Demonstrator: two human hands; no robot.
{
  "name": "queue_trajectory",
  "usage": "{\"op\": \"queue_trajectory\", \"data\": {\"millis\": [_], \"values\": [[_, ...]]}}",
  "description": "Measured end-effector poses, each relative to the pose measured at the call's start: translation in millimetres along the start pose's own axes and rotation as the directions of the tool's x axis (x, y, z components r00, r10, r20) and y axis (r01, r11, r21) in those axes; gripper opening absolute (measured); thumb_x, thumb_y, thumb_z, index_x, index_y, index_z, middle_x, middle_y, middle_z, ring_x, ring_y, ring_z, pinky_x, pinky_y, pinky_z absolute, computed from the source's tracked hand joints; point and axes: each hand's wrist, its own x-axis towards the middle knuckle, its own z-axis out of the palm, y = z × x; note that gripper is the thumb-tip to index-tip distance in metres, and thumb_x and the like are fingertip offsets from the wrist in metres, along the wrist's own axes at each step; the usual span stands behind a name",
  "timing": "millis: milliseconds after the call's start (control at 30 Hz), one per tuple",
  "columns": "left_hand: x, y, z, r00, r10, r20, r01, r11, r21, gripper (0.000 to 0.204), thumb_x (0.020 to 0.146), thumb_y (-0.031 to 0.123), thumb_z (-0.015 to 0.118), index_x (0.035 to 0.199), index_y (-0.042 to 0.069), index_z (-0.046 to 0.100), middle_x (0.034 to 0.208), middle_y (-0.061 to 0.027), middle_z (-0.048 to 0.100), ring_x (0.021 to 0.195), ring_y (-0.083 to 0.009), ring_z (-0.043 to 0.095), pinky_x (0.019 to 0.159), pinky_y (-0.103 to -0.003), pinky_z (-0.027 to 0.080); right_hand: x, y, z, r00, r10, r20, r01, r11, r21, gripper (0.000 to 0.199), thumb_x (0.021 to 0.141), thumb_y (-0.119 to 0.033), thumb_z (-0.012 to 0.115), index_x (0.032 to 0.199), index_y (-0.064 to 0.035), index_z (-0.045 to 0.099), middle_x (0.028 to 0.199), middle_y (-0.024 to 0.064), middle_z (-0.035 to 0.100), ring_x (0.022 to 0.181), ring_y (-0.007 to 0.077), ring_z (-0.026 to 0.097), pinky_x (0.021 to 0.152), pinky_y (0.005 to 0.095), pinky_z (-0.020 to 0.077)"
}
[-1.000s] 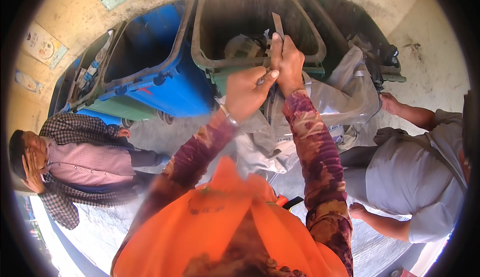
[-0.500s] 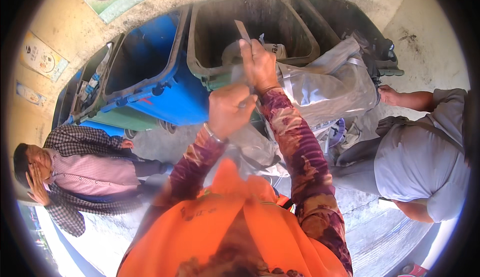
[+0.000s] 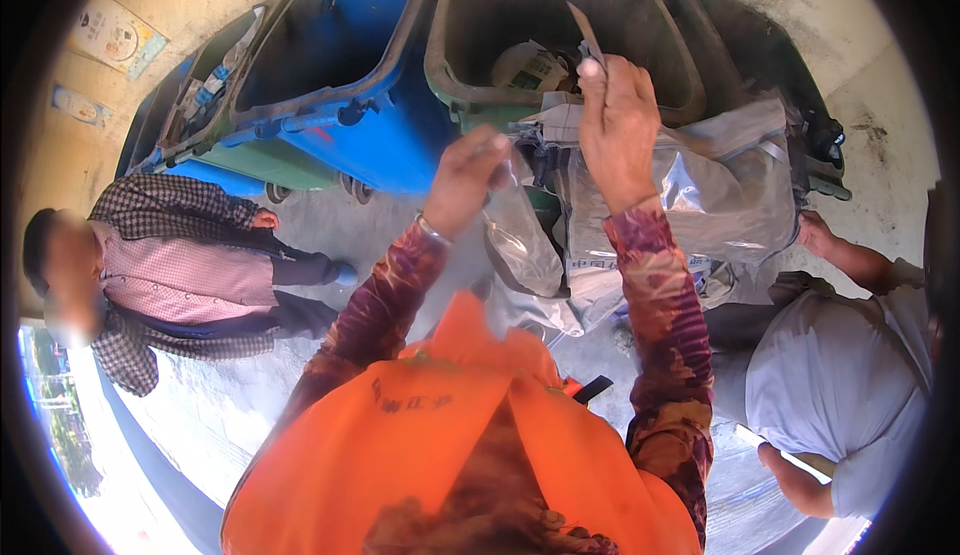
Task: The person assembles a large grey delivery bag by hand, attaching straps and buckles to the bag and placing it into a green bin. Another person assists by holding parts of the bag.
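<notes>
My right hand is closed round a thin, flat, blade-like strip that points up and away over the green bin. Its handle is hidden in my fingers. My left hand is closed at the top of a clear plastic bag, which hangs beside it and looks pinched in the fingers. Just right of my right wrist, a large translucent plastic sack bulges against the front of the green bin. Pale rubbish lies inside that bin.
A blue bin stands left of the green one, and another dark bin to the right. One person in a checked jacket is at the left. Another person in grey has a hand by the sack.
My hands, close together before, are now well apart, the right one farther right with the strip. The bins sit higher and farther right in view. The left person's hand has left their face.
</notes>
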Motion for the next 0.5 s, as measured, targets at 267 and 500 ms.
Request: {"op": "queue_trajectory", "data": {"millis": [267, 500], "values": [[-12, -1, 1, 0.993, 0.107, -0.051, -0.091, 0.962, 0.258, 0.027, 0.1, 0.024, 0.057, 0.082, 0.003, 0.059, 0.064, -0.0011, 0.056, 0.056, -0.0077, 0.05, 0.053, -0.025, 0.042, -91, -55, -22, 0.57, 0.522, 0.635, -0.753, 0.64, 0.15, 0.022, 0.1, -0.018, 0.056, 0.087, -0.0008, 0.059, 0.063, 0.0157, 0.061, 0.057, 0.0306, 0.062, 0.052, 0.0389, 0.0463], [-25, -5, 1, 0.993, 0.078, -0.087, -0.053, 0.963, 0.264, 0.027, 0.099, 0.022, 0.06, 0.082, 0.002, 0.059, 0.064, -0.0019, 0.056, 0.057, -0.0079, 0.051, 0.053, -0.026, 0.042, -106, -43, -19, 0.68, 0.424, 0.598, -0.566, 0.822, 0.061, 0.022, 0.098, -0.018, 0.057, 0.082, -0.0023, 0.057, 0.062, 0.0202, 0.059, 0.057, 0.0396, 0.061, 0.052, 0.0459, 0.0453]]}}
